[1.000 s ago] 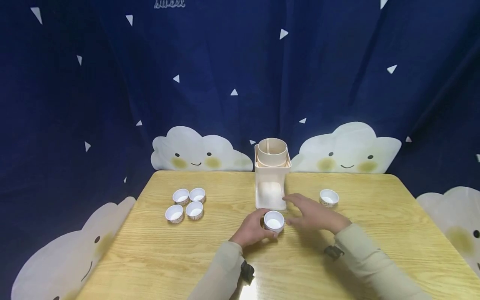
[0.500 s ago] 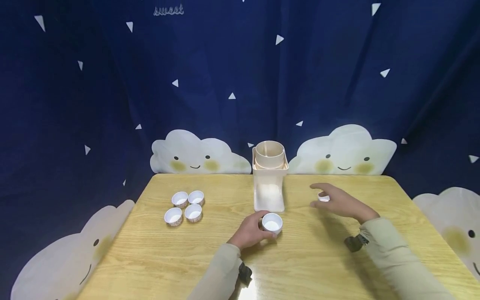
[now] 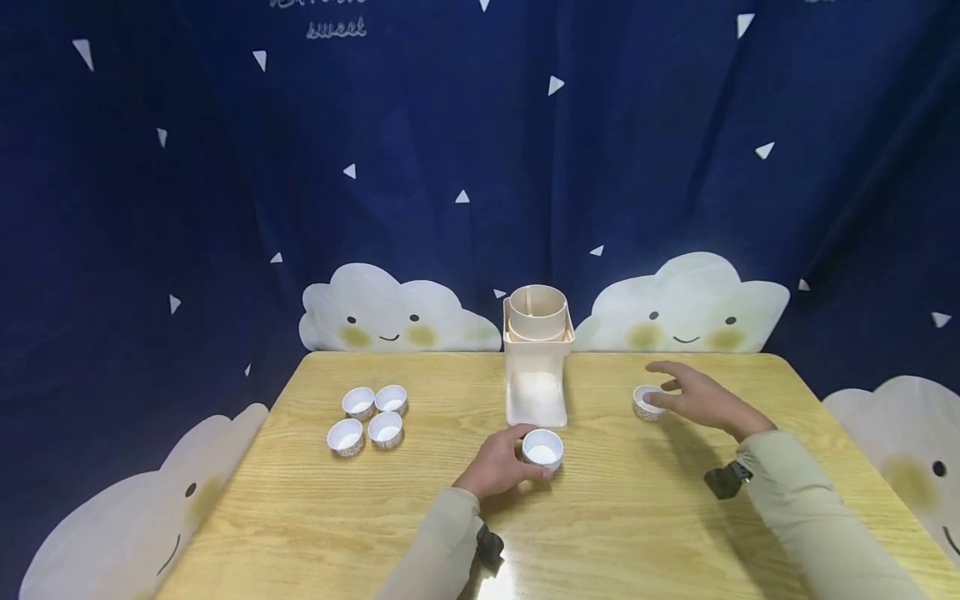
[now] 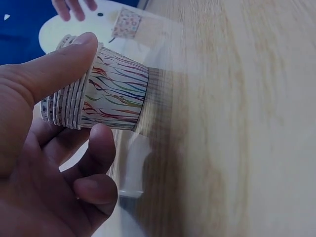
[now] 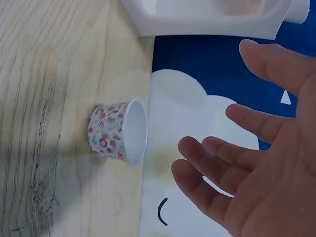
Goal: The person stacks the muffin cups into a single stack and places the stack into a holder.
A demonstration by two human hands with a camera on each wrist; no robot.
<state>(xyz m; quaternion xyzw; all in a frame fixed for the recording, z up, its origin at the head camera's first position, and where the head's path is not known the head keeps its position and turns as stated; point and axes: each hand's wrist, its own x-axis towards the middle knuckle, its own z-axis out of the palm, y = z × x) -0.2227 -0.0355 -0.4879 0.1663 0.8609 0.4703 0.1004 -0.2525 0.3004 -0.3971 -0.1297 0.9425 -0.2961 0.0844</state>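
Near the middle of the table, my left hand (image 3: 498, 464) grips a nested stack of paper cups (image 3: 543, 448) between thumb and fingers. In the left wrist view the stack (image 4: 116, 91) shows several rims, and its outermost cup has coloured wavy lines. At the right, my right hand (image 3: 701, 398) hovers with fingers spread above and beside a single paper cup (image 3: 643, 412), which stands upright. Red and pink speckles cover this cup (image 5: 106, 131) in the right wrist view, where a gap separates it from the fingers (image 5: 190, 185).
A cream plastic stand (image 3: 535, 358) with a round tube on top stands behind the stack. Several upright paper cups (image 3: 346, 437) sit grouped at the left of the wooden table (image 3: 300, 517). A dark blue curtain (image 3: 420, 108) with cloud shapes hangs behind.
My right hand has moved rightward from beside the stack to the lone cup at the right. The left hand still holds the stack. The head view has shifted slightly.
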